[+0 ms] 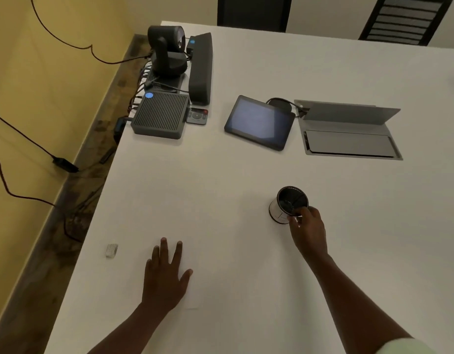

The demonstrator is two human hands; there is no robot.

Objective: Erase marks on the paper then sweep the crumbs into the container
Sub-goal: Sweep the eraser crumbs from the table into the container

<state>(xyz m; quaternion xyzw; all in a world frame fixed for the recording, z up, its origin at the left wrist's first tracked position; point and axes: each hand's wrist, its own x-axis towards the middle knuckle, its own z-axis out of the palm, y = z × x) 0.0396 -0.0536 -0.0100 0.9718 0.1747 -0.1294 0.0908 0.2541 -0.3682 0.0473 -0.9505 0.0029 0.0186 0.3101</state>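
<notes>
Low in the frame, the left hand [167, 274] lies flat, fingers spread, pinning the paper [194, 295] so it cannot slide. Right of centre, the right hand [309, 231] pinches the container [288, 204] by its rim, probably to position it for crumbs. The eraser [111, 250] lies unheld at lower left.

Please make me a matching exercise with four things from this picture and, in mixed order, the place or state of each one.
1 left hand
2 right hand
3 eraser
4 tablet

A lies untouched near the left edge of the table
B grips the rim of the container
C rests flat on the paper
D stands tilted, farther back

Pairs: 1-C, 2-B, 3-A, 4-D
</notes>
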